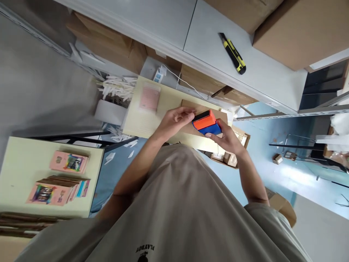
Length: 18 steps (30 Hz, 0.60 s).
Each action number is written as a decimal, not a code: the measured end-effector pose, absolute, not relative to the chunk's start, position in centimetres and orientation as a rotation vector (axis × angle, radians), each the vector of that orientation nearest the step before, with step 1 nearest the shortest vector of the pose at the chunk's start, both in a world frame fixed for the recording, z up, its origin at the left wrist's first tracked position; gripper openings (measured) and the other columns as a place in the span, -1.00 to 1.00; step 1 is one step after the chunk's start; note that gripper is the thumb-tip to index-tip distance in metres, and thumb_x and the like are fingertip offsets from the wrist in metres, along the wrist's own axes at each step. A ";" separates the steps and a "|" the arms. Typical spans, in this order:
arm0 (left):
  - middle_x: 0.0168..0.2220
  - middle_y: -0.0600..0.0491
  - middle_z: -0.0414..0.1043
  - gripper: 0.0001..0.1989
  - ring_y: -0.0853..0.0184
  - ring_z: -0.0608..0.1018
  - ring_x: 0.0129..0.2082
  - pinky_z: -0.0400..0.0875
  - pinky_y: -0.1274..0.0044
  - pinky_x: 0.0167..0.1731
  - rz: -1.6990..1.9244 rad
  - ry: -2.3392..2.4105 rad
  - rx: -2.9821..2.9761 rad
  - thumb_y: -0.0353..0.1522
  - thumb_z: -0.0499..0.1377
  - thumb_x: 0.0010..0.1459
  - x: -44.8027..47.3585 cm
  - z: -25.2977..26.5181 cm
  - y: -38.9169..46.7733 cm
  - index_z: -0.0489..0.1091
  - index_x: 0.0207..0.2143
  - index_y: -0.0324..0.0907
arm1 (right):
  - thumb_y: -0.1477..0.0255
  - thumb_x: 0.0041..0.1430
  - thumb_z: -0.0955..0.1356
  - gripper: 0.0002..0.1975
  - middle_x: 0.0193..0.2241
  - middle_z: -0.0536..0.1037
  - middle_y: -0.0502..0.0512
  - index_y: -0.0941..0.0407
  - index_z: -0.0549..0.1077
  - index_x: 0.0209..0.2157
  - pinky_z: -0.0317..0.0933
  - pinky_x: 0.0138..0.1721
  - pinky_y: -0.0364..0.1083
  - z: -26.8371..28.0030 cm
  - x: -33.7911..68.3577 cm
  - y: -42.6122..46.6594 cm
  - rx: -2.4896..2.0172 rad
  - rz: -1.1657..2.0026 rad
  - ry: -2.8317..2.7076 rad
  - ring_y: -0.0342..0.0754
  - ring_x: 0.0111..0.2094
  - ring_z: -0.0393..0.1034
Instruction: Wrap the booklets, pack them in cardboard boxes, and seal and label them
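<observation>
My right hand [227,138] grips a blocky orange-and-blue tool [206,122] by its blue side. A black edge, finely toothed, runs along the tool's far left side; its exact kind I cannot make out. Close to that edge is my left hand [177,122], thumb and fingers pinched together. What is between those fingertips, if anything, is too small to tell. Beneath both hands a flat brown cardboard piece [188,128] lies on the pale yellow table [147,120]. A pink printed packet [149,96] rests on the table to the left of my hands.
A yellow-and-black box cutter [233,54] lies on the grey shelf [201,32] above, beside large cartons [297,32]. White paper strips [120,87] fill a bin at left. Pink booklets [51,191] are stacked on a side table. An open carton [231,158] stands below right.
</observation>
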<state>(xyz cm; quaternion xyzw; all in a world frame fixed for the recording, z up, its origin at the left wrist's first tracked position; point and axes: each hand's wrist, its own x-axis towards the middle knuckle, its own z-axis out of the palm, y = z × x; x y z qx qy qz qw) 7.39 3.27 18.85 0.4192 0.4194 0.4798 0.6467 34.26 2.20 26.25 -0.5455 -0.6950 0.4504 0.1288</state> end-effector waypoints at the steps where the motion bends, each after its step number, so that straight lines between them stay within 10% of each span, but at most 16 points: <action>1: -0.05 -0.12 0.78 -0.31 0.02 0.78 0.04 0.71 0.29 0.01 1.089 0.940 0.939 0.29 0.51 0.18 6.9 18.8 3.5 0.75 -0.03 -0.09 | -0.35 0.33 0.47 -0.30 -0.05 0.70 0.24 -0.01 0.54 0.04 0.53 0.02 0.23 26.8 33.9 2.3 -1.583 1.324 -2.073 0.28 -0.08 0.61; 18: -0.32 -0.02 0.69 -0.46 0.29 0.62 -0.34 0.53 0.46 -0.35 0.998 0.963 0.655 0.14 0.61 0.06 3.9 14.1 0.9 0.67 -0.32 -0.12 | -0.41 0.36 0.40 -0.24 -0.30 0.70 0.17 0.03 0.66 -0.06 0.38 -0.26 0.08 30.1 27.4 3.6 -1.916 1.314 -2.412 0.17 -0.31 0.57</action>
